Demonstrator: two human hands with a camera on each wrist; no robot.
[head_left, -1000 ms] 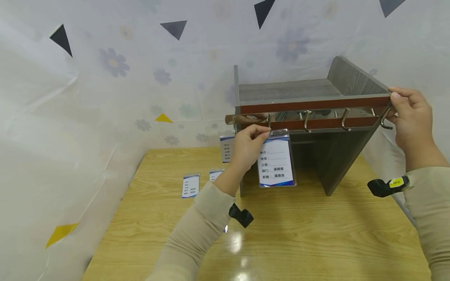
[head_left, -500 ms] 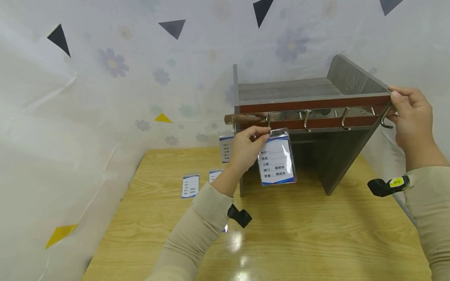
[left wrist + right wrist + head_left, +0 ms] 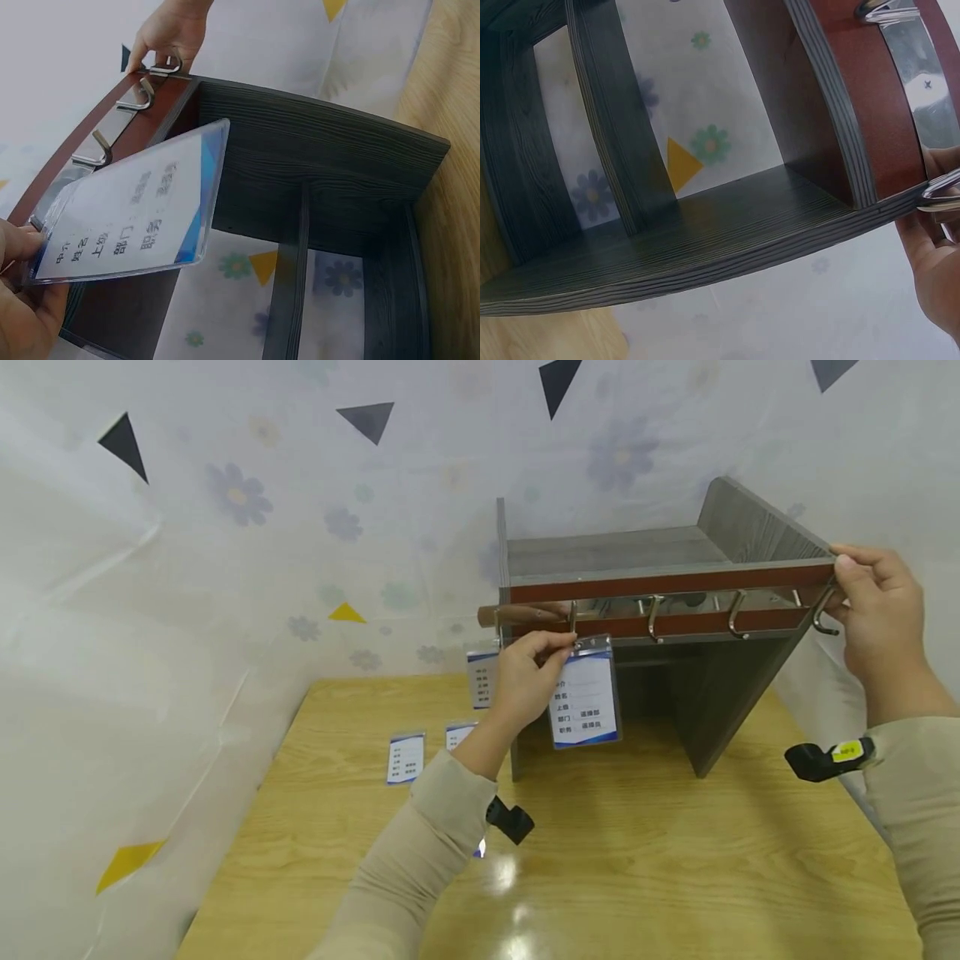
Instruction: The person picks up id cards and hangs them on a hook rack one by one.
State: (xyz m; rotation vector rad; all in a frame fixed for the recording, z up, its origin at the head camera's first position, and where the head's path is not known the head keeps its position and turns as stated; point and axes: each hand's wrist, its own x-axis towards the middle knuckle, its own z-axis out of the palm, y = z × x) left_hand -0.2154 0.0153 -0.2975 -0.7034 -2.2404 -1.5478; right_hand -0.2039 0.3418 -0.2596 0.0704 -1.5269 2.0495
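Observation:
My left hand [image 3: 528,681] pinches a clear badge holder [image 3: 587,700] by its top edge, just under the second hook [image 3: 573,615] from the left. The printed card faces me and hangs tilted slightly; whether its slot is on the hook is hidden by my fingers. In the left wrist view, the badge holder [image 3: 139,202] slants out from the hook rail. My right hand [image 3: 885,610] grips the front right corner of a grey wooden shelf [image 3: 615,553], thumb in front, beside the rightmost hook [image 3: 823,614]. Another badge [image 3: 482,681] hangs at the shelf's left end, partly behind my left hand.
A shiny metal rail [image 3: 693,602] with several hooks runs along the shelf's red-brown front. On the wooden table [image 3: 675,860], left of the shelf, lie a flat badge [image 3: 406,758] and a second badge [image 3: 459,735] partly covered by my left arm. A patterned curtain [image 3: 420,527] stands behind.
The held badge has swung and shifted slightly left and up, its lower end rising, while my left fingers stay near the second hook. My right hand keeps its place on the shelf corner.

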